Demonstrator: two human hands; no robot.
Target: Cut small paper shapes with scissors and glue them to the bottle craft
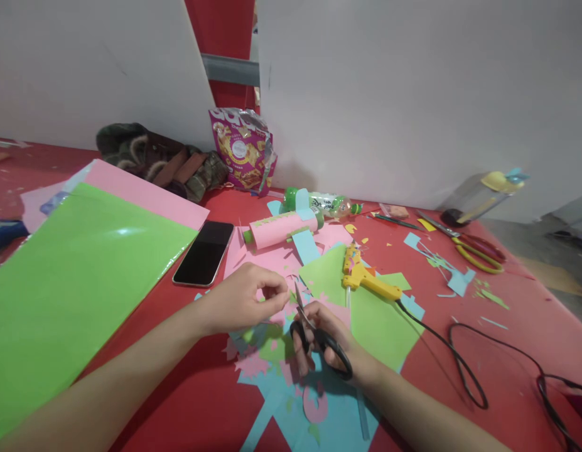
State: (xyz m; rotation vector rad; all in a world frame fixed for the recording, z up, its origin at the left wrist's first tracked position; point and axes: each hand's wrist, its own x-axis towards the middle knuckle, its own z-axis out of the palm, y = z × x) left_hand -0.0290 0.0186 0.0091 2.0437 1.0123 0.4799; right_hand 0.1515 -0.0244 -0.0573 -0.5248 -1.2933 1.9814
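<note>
My right hand (326,342) grips black-handled scissors (314,329), the blades pointing up toward my left hand. My left hand (243,298) is closed in a pinch on a small piece of paper I can barely make out, just left of the scissor tips. Both hands hover over a litter of pink, blue and green paper scraps (281,370) on the red table (201,389). Just beyond my hands lie a green paper sheet (380,320) and a yellow glue gun (363,276). A bottle wrapped in pink paper (281,229) lies further back.
A large green sheet over pink sheets (74,276) covers the left. A black phone (204,252) lies beside it. The glue gun's black cord (464,370) loops right. Red-and-yellow scissors (474,248), a green-capped bottle (323,202), a snack bag (241,147) and white boards stand behind.
</note>
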